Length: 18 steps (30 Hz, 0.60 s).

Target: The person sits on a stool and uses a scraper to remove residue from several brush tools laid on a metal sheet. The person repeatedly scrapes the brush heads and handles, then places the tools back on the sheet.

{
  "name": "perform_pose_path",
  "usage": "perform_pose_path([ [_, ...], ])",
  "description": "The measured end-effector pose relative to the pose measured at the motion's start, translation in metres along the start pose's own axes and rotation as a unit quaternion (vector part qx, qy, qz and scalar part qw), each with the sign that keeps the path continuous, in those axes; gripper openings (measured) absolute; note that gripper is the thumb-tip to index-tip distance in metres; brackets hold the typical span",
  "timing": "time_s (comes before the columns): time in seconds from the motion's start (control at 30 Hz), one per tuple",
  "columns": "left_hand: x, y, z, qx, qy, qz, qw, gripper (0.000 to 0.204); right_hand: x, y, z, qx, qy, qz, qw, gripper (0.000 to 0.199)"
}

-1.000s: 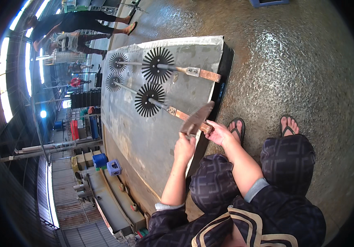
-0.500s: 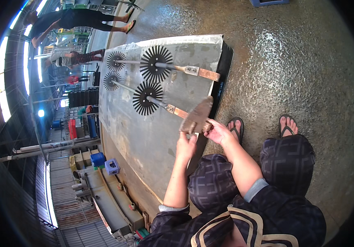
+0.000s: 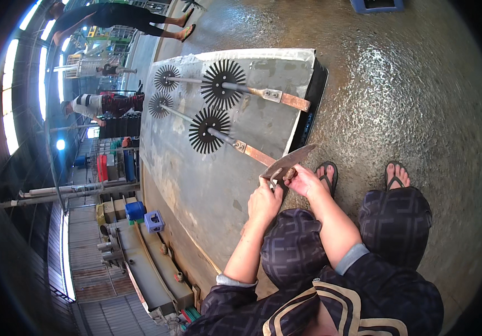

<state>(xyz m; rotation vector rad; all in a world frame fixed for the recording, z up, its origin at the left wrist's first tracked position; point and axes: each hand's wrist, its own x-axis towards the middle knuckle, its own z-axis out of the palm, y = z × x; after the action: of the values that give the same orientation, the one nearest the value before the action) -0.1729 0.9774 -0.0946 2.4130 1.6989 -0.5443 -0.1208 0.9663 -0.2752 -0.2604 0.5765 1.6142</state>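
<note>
A brownish pointed trowel (image 3: 292, 161) is held in front of me by both hands, its blade tilted almost edge-on. My right hand (image 3: 306, 182) is closed round the stubby handle. With fingers pinched together, my left hand (image 3: 264, 203) grips the trowel's near corner by the curved metal shank; the exact hold is partly hidden. Just beyond lies a rod assembly (image 3: 218, 134) with slotted black discs and a copper-coloured flat end bar, which the trowel partly covers. A second such assembly (image 3: 246, 89) lies farther off. Both rest on a grey slab-topped table (image 3: 188, 185).
Wet concrete floor (image 3: 381, 95) spreads to the right, around my sandalled feet. A person in dark clothes (image 3: 112, 18) stands at the upper left, another person (image 3: 89, 105) below. Blue crates (image 3: 154, 221) and long grey tanks (image 3: 148, 269) stand at the left.
The trowel has turned from showing its broad face to nearly edge-on. Both hands have shifted slightly right and still hold it. The background person in a light top has moved.
</note>
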Motion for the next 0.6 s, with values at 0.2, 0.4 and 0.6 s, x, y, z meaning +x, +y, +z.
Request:
perform_pose_path([
  [0.2, 0.055, -0.056, -0.002, -0.017, 0.105, -0.104, 0.989, 0.052, -0.007, -0.001, 0.011, -0.008, -0.013, 0.040, 0.999, 0.024],
  [0.4, 0.047, -0.044, 0.007, -0.003, 0.082, -0.083, 0.993, 0.058, -0.005, -0.004, 0.007, -0.016, -0.015, 0.031, 0.999, 0.026],
  [0.6, 0.061, -0.056, 0.010, -0.028, 0.106, -0.110, 0.988, 0.063, -0.006, -0.003, 0.009, -0.007, -0.004, 0.038, 0.999, 0.027],
])
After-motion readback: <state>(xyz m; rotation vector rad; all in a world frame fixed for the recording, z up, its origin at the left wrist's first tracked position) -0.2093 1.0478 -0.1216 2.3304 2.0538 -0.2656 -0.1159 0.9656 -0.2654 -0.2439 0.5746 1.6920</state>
